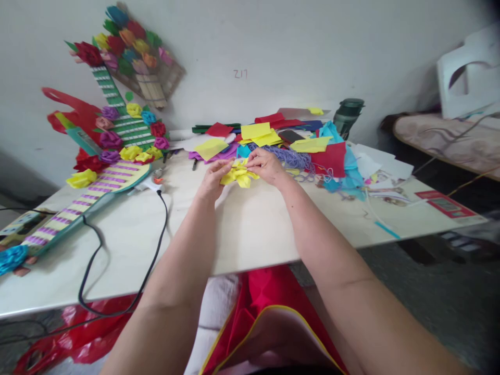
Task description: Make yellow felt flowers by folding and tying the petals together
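Observation:
Over the middle of the white table (pixel 250 224), both hands hold a yellow paper flower (pixel 240 176) with ruffled petals. My left hand (pixel 216 179) pinches its left edge, fingers closed. On the other side my right hand (pixel 265 165) grips the upper right petals between thumb and fingertips. Just beyond the hands lie folded yellow paper sheets (pixel 260 134), a purple paper piece under a yellow one (pixel 211 148), and a tangle of lilac yarn (pixel 297 157).
To the left lies a striped board (pixel 91 194) with paper flowers, beside a glue gun (pixel 150 182) and its black cord (pixel 166 224). A dark green bottle (pixel 349 117) stands at the back right. Red paper (pixel 330 160) and blue crepe paper (pixel 351 174) lie right of the yarn.

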Demonstrator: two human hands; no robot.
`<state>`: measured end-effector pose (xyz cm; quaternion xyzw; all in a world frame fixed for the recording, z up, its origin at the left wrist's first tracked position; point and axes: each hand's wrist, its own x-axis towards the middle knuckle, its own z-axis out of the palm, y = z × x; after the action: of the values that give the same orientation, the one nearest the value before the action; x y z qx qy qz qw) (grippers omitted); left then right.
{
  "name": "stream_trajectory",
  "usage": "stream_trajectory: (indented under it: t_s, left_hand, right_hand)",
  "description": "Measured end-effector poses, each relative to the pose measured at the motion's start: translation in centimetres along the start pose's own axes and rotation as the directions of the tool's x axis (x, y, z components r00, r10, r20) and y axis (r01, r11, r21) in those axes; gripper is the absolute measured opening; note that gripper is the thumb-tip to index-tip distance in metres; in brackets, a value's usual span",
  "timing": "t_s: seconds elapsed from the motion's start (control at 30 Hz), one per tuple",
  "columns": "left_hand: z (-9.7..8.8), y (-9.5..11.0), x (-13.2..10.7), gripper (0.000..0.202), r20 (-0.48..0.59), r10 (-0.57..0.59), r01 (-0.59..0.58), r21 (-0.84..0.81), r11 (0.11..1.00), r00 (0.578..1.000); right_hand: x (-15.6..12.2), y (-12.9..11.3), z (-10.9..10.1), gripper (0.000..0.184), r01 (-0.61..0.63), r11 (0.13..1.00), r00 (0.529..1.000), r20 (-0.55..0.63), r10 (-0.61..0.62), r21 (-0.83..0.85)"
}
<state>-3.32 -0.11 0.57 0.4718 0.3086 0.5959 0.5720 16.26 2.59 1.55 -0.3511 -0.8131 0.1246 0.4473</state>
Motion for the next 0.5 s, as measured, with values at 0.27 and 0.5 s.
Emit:
stream_trajectory:
  t_s: [0.27, 0.5]
  left_hand:
    - [0.45, 0.09, -0.24, 0.038, 0.005, 0.010, -0.010, 0.036, 0.999, 1.000]
    - [0.22, -0.63, 0.27, 0.033, -0.055, 0.080, -0.076, 0.085, 0.993, 0.995]
  right_hand:
    - [-0.02, -0.15, 0.21, 0.014, 0.000, 1.000, 1.000, 0.014, 0.000, -0.026]
    - [0.11, -0.16, 0.48, 0.015, 0.001, 0.998, 1.000, 0.009, -0.001, -0.056]
